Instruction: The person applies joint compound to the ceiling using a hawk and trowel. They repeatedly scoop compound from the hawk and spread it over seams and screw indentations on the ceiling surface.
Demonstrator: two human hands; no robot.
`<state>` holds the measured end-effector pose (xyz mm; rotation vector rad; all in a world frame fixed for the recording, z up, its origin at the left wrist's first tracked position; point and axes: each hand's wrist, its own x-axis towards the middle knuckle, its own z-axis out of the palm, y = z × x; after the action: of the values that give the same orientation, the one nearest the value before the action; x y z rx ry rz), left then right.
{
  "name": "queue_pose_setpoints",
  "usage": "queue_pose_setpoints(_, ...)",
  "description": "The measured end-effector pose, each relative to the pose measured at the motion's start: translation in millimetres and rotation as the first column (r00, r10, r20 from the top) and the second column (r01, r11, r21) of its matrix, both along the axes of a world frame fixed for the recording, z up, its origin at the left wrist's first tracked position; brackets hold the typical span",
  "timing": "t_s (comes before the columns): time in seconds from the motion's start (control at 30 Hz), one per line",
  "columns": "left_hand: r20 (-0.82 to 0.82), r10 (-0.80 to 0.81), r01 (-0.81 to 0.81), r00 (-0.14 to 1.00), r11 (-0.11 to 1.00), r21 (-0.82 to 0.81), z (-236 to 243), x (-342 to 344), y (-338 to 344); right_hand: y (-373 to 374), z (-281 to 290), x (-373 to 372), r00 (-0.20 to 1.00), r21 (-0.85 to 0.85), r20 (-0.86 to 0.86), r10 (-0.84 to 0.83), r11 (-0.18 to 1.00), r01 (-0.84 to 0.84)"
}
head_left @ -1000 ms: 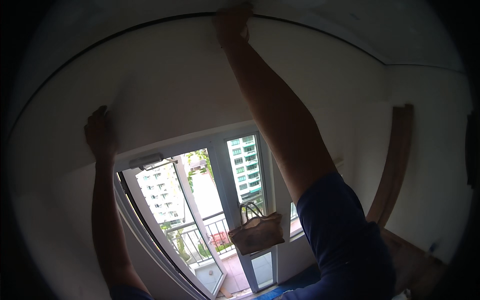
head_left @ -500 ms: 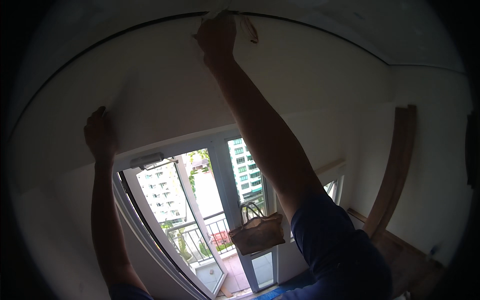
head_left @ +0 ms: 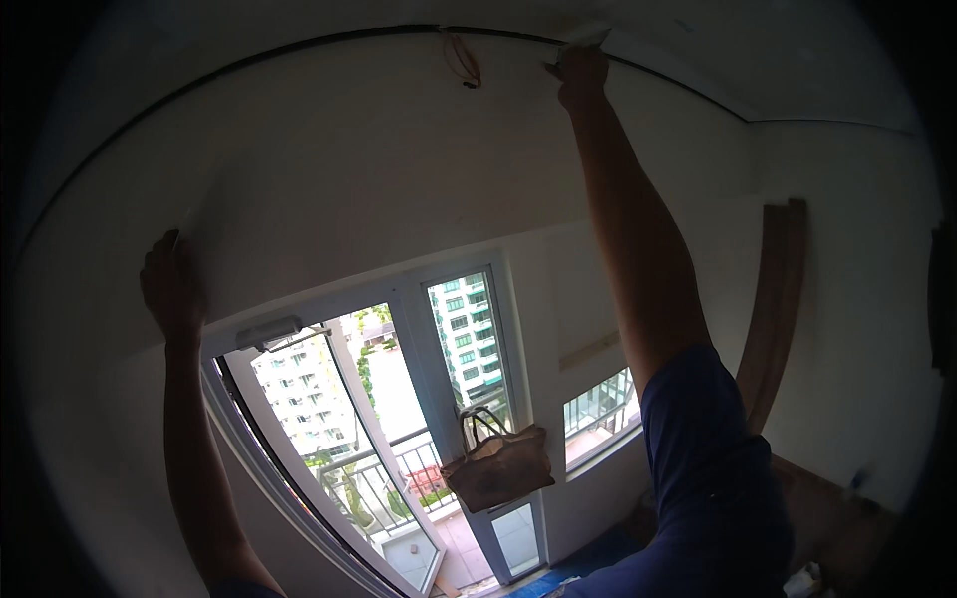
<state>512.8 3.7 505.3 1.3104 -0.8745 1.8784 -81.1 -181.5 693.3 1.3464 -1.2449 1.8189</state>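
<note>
My right hand (head_left: 583, 75) is raised to the dark gap (head_left: 658, 75) between wall and ceiling. Its fingers are closed round a putty knife (head_left: 601, 38), whose thin pale blade shows against the ceiling; the handle is mostly hidden. Lower and to the left, my left hand (head_left: 174, 284) is up close to the white wall (head_left: 329, 159) above the door. Its fingers are curled, and a faint thin edge sticks up from them, too dim to name. A loop of thin reddish wire (head_left: 463, 62) hangs from the gap, left of my right hand.
Below stands a glazed balcony door (head_left: 299, 399) with a closer at its top. A brown bag (head_left: 498, 468) with handles hangs by the door frame. Long brown boards (head_left: 776, 309) lean at the right wall. A small window (head_left: 601, 419) sits lower right; blue sheeting (head_left: 598, 568) covers some floor.
My right hand has moved right along the ceiling gap with the putty knife, past the hanging wire. My left hand sits slightly lower and further left in view. The view has shifted a little.
</note>
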Motion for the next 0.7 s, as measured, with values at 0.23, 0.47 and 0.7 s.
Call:
queue_pose_setpoints(0.23,-0.12,-0.153,0.155,0.981,0.988,0.004,1,-2,2,-57,58,55,0.616,-0.531,0.031,0.787,0.535,-0.657)
queue_pose_setpoints(0.47,-0.137,-0.143,0.148,0.98,0.989,0.026,1,-9,5,54,34,171,0.585,-0.423,0.113,0.803,0.571,-0.703)
queue_pose_setpoints(0.7,-0.02,-0.147,0.146,0.989,0.989,-0.028,-3,-10,5,110,14,265,0.784,-0.361,0.13,0.607,0.765,-0.533)
